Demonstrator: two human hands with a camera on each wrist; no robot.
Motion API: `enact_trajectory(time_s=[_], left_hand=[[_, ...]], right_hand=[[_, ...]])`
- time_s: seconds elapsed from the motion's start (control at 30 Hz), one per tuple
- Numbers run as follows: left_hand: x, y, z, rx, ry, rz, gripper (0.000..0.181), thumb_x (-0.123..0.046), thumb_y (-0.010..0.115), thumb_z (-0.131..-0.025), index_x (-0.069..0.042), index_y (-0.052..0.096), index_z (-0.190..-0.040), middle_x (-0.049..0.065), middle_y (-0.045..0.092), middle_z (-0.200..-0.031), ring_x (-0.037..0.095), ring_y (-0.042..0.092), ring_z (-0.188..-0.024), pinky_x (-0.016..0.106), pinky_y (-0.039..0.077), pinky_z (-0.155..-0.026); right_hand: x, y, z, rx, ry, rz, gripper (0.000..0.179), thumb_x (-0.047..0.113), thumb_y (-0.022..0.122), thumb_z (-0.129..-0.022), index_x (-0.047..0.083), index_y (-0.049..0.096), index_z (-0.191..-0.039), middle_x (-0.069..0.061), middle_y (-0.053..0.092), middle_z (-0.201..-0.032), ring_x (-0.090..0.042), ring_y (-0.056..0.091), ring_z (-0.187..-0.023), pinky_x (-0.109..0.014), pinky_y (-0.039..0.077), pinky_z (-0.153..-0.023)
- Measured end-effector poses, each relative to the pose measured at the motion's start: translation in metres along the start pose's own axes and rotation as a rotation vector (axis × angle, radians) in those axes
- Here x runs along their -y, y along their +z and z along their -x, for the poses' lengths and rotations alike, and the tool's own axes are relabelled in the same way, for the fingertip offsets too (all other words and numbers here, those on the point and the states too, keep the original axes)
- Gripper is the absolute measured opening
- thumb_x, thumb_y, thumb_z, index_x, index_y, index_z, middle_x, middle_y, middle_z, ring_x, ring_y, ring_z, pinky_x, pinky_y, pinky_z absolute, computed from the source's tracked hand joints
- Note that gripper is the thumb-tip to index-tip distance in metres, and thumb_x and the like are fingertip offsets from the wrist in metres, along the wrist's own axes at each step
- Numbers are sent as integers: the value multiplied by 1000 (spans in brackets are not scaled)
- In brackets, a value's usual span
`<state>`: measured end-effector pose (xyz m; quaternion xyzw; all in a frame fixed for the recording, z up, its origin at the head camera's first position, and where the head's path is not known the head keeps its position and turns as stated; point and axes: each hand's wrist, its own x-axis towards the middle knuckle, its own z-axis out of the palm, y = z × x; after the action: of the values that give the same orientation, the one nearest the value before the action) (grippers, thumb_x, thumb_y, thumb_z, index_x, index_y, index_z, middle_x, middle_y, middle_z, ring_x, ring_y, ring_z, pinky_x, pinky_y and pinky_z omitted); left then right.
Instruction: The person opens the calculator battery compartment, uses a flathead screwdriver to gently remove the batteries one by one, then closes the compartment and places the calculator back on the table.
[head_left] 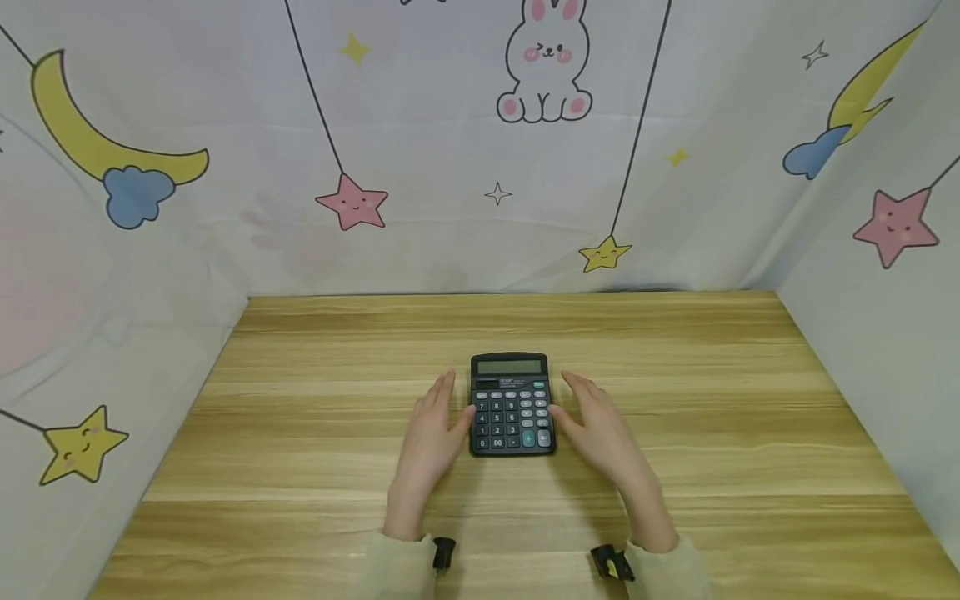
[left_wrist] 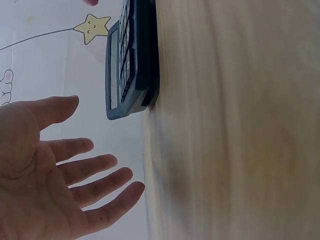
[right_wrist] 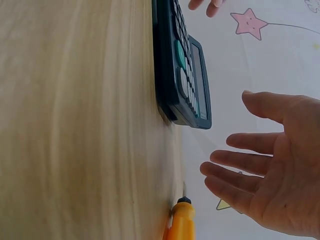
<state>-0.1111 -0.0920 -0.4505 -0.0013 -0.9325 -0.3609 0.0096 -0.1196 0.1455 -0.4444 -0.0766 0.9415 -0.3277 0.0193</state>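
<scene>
A black desk calculator (head_left: pixel 513 417) lies flat on the wooden table, its display at the far end. To its left is my left hand (head_left: pixel 432 429), fingers extended and thumb toward the calculator's edge. My right hand (head_left: pixel 600 425) mirrors it on the other side. Both wrist views show a gap between each thumb and the calculator. The left palm (left_wrist: pixel 35 185) faces inward with fingers spread, and so does the right palm (right_wrist: pixel 285 185). Neither hand holds anything.
In the right wrist view, a yellow-orange handle with a black collar (right_wrist: pixel 182 222), like a screwdriver's, lies on the table; the head view does not show it. White printed cloth (head_left: pixel 450 150) rises behind the wooden table (head_left: pixel 300 367) and along both sides.
</scene>
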Motion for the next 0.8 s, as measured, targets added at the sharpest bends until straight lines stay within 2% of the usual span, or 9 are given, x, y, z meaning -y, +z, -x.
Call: enact_trajectory(time_s=[0.23,0.53,0.8], left_hand=[[0,3,-3,21,-35,34,65,-30,59,-94,-8,34,-149,22,33,-153,44,35,-138,59,32,-110],[0,8,-6,41,-41,55,65,-29,59,-93,-6,34,-149,23,34,-152,44,36,-137,60,33,-109],[-1,11,-8,54,-58,50,65,-28,60,-93,-5,35,-148,23,39,-148,43,39,-134,58,35,-108]], right_hand=[[0,5,-3,17,16,-10,62,33,58,-95,2,39,-145,-22,42,-148,-41,38,-137,-56,30,-112],[1,9,-7,65,46,-23,63,34,56,-95,0,38,-145,-24,41,-148,-43,34,-139,-56,27,-114],[4,12,-10,81,46,-40,63,33,58,-94,-5,41,-141,-25,48,-141,-40,44,-133,-53,34,-111]])
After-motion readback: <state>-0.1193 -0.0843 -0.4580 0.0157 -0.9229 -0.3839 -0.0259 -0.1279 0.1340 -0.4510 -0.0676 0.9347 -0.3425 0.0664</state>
